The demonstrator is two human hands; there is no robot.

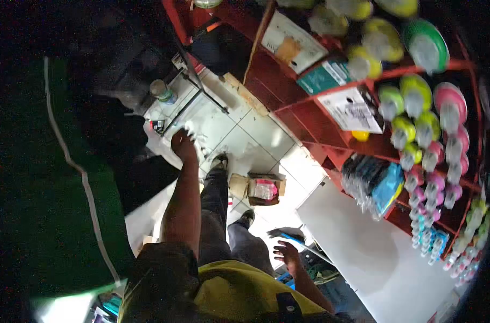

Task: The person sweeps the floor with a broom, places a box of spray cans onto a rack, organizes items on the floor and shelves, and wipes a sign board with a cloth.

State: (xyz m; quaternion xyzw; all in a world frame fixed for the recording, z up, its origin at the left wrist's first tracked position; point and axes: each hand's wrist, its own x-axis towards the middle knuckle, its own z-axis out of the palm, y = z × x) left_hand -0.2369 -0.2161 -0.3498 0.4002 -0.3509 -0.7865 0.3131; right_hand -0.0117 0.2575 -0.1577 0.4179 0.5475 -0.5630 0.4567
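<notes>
My left hand (184, 145) is stretched forward above the tiled floor, its fingers curled. Small white bits show at its fingertips, and what it holds, if anything, I cannot make out. A small black and red pack (157, 125) lies a little left of it, and a jar with a lid (162, 90) stands farther off. Low on the right, my right hand (289, 257) has its fingers spread and holds nothing. Between the hands, an opened cardboard box (265, 189) sits on the floor beside my feet, with a pink and clear plastic-wrapped item (265, 189) inside.
A red shelf unit (293, 110) rises on the right, hung with several rows of coloured round packs (417, 102). A white panel (358, 247) stands below it. Dark green material (51, 215) fills the left. A thin black frame (202, 89) stands ahead.
</notes>
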